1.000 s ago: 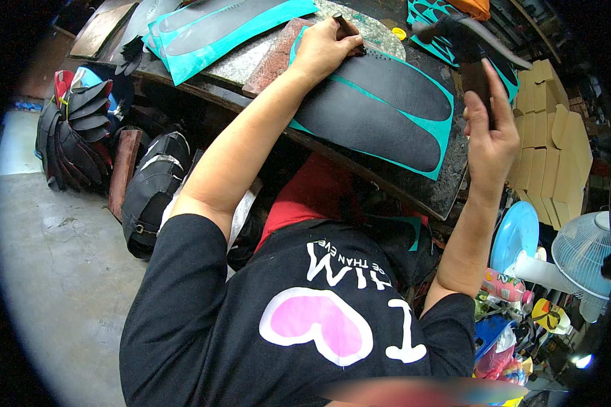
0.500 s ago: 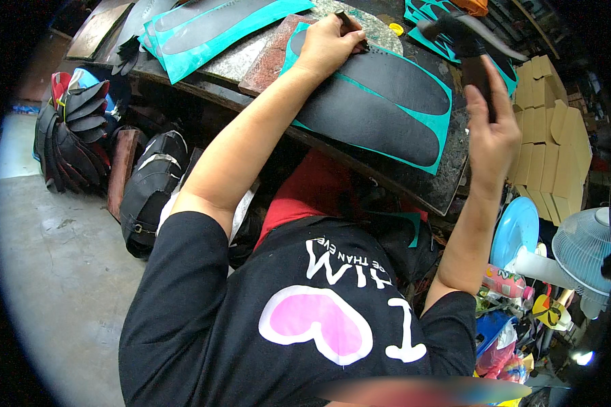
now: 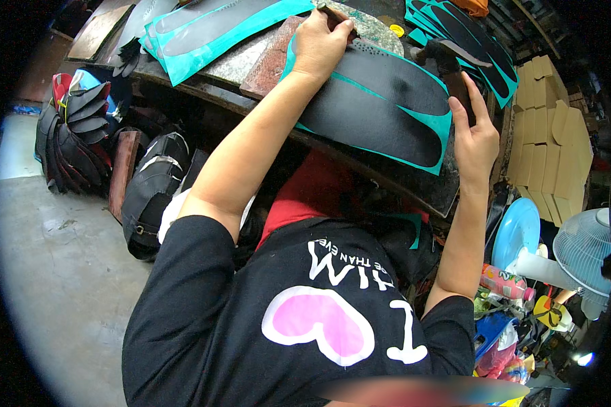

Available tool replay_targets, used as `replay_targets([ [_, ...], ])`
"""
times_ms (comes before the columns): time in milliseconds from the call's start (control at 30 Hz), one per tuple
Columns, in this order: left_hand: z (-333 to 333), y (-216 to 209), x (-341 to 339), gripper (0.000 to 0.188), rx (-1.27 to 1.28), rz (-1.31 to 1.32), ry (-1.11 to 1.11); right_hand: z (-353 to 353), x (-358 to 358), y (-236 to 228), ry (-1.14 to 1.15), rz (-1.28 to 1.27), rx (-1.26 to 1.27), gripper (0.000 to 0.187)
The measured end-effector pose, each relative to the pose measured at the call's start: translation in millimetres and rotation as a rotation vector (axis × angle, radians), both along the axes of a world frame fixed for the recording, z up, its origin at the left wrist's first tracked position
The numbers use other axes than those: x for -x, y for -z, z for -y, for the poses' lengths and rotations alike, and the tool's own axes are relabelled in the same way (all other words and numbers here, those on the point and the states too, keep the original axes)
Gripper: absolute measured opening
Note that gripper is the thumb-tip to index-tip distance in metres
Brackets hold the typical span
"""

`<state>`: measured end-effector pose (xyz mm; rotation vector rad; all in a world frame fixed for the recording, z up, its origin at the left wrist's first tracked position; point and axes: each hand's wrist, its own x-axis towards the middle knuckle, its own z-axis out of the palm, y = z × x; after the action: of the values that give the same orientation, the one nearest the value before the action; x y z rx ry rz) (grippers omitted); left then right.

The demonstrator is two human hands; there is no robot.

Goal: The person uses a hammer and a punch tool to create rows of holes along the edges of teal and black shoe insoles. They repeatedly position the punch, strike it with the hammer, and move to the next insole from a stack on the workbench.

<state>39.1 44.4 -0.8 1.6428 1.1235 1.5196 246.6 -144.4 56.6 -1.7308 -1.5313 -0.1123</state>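
Observation:
My left hand (image 3: 318, 49) is closed around a short dark punch (image 3: 330, 12), whose tip is hidden behind the fingers at the far edge of a sheet. That teal sheet (image 3: 433, 121) carries two long black sole shapes (image 3: 370, 122); small marks run along the upper shape near the punch. To the right, my right hand (image 3: 476, 146) grips the dark handle of a hammer (image 3: 448, 62). The hammer's dark head is over the table, right of the punch and apart from it.
Under the sheet is a reddish slab (image 3: 265, 76) on the dark table. More teal sheets (image 3: 190, 64) lie at left and others (image 3: 509, 88) at far right. A yellow ring (image 3: 396, 30) sits beyond. Cardboard boxes (image 3: 550, 142) and a fan (image 3: 584, 247) stand on the right.
The hammer in my right hand has swung left and lost its blur. My left hand, with the punch, has shifted slightly left along the sheet's far edge.

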Motion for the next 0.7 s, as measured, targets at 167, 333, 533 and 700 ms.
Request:
replay_targets([
  [167,-8.7,14.1,-5.3,0.026,-0.125,-0.251,0.017,0.2,4.5,-7.7,0.017,0.008,0.001,0.042],
  [333,-6.3,10.6,-3.4,0.026,-0.140,-0.263,0.115,11.6,21.0,-47.7,-0.211,-0.343,-0.147,0.045],
  [533,6.1,6.6,-13.6,0.020,-0.506,-0.576,0.165,-12.0,40.3,-34.7,-0.294,0.017,-0.362,0.046],
  [700,-5.7,-0.2,-4.8,0.024,-0.151,-0.213,0.023,0.8,0.6,7.0,0.067,-0.031,0.038,0.047],
])
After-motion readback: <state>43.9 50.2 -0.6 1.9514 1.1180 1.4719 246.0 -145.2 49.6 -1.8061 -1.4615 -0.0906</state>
